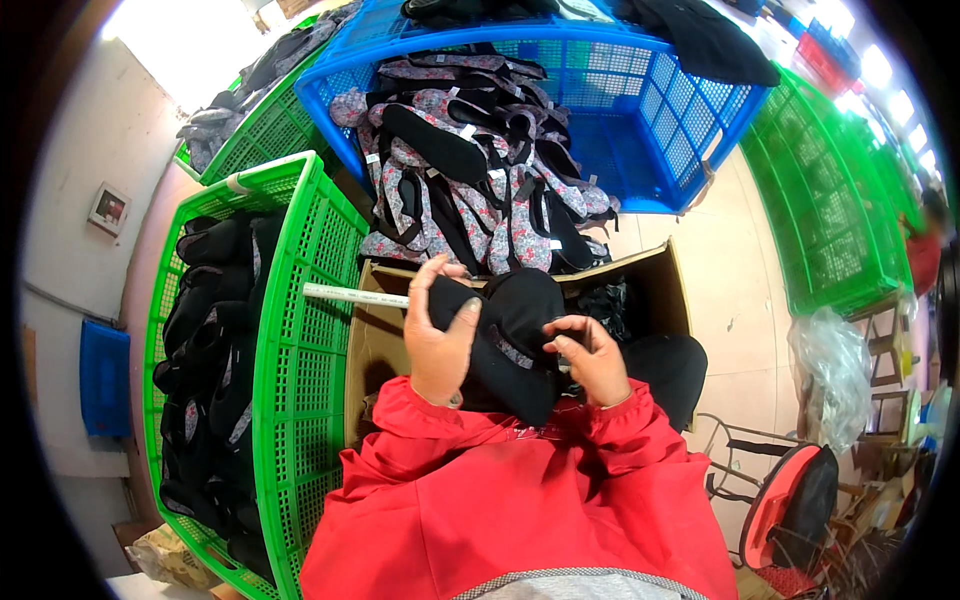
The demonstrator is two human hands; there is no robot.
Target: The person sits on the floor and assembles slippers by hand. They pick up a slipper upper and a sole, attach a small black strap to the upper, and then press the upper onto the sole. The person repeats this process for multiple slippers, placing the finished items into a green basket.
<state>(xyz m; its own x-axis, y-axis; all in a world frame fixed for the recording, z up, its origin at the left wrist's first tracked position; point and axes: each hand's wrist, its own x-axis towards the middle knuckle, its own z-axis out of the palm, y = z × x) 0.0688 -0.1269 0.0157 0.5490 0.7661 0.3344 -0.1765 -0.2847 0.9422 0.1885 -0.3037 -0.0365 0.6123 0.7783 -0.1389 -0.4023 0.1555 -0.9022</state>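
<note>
A black cloth slipper (512,375) with a strip of grey patterned lining showing lies over my lap, between my two hands. My left hand (440,340) is raised at its left side, thumb and fingers apart, and grips nothing that I can see. At the slipper's right edge my right hand (592,358) is closed, thumb and forefinger pinching the black cloth; its lower fingers are partly hidden. A pale printed rod (352,295) sticks out to the left from behind my left hand, over the rim of a cardboard box (683,290).
At left stands a green crate (300,370) of black slippers. Ahead, patterned slippers (450,150) are heaped against a blue crate (650,150), with dark cloth (700,40) over its rim. Right are another green crate (820,190), a plastic bag (832,370) and a red-and-black chair (795,505).
</note>
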